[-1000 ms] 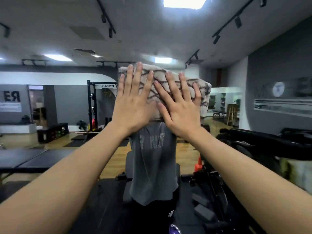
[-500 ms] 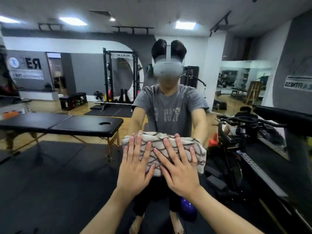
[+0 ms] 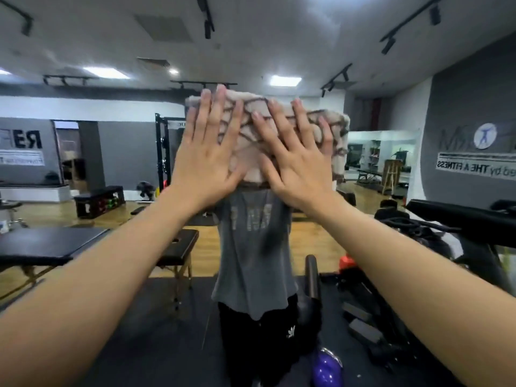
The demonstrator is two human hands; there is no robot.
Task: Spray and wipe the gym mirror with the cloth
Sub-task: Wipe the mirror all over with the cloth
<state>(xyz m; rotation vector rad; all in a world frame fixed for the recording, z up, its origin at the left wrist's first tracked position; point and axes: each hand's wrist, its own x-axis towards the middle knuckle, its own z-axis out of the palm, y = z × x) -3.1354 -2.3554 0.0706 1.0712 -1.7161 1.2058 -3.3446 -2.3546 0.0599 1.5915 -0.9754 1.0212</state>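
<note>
Gym lights and ceiling tracks fill the top of the mirror (image 3: 391, 79), and the whole room shows reversed in it: a squat rack (image 3: 163, 152), a black table (image 3: 55, 244), backward lettering on the grey wall. Both hands are flat on the cloth (image 3: 251, 141), pressing it to the glass high up, at about head height, so that it covers the face of the reflected person in the grey shirt (image 3: 251, 247). The left hand (image 3: 208, 152) has its fingers straight and spread over the cloth's left half; the right hand (image 3: 296, 163) lies the same way on the right half, thumbs nearly meeting in the middle. Neither hand curls round the fabric; they push it with open palms. Half a second ago the cloth sat much lower, down near the reflected waist, with the headset plainly in view above it; a second ago it was up high as it is now. So the cloth has gone down and come back up, which I take to be one full vertical stroke over this strip of glass. I judge the wiping to be well under way, with the spraying probably done, since no bottle shows anywhere. Next likely comes another downward pass or a shift sideways; the risk is the folded cloth bunching or slipping under flat palms.
</note>
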